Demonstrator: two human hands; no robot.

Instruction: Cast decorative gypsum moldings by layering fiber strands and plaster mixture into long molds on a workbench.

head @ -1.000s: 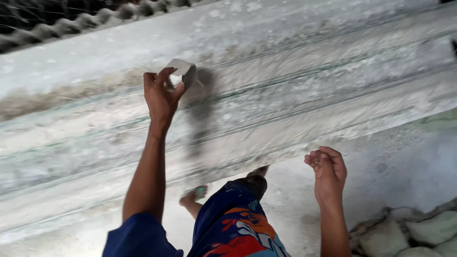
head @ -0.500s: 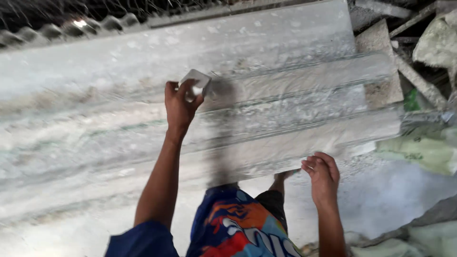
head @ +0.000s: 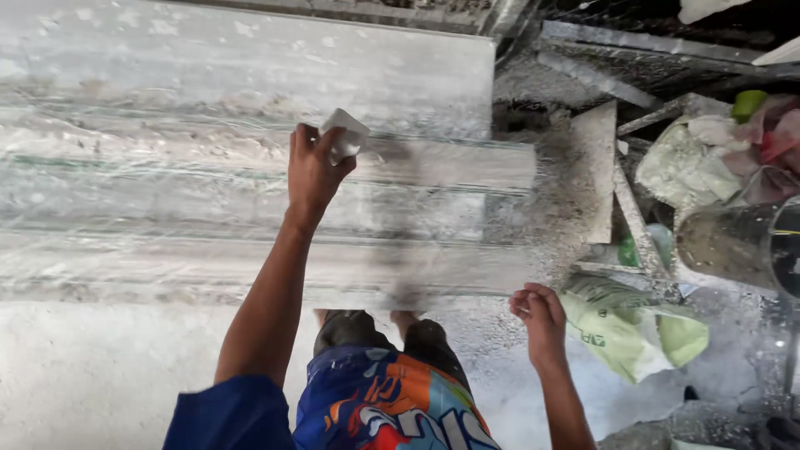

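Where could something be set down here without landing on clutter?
The dusty floor lower left, between the long moulding's front edge and the left hand's arm, looks bare. The right side is crowded: bags beside the right hand, slabs, a drum.

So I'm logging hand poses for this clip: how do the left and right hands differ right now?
The left hand reaches far forward over the moulded white slab, while the right hand stays close, at the slab's near end corner. The left grips a small white block; the right shows nothing I can make out in it. Both are bare, with fingers curled.
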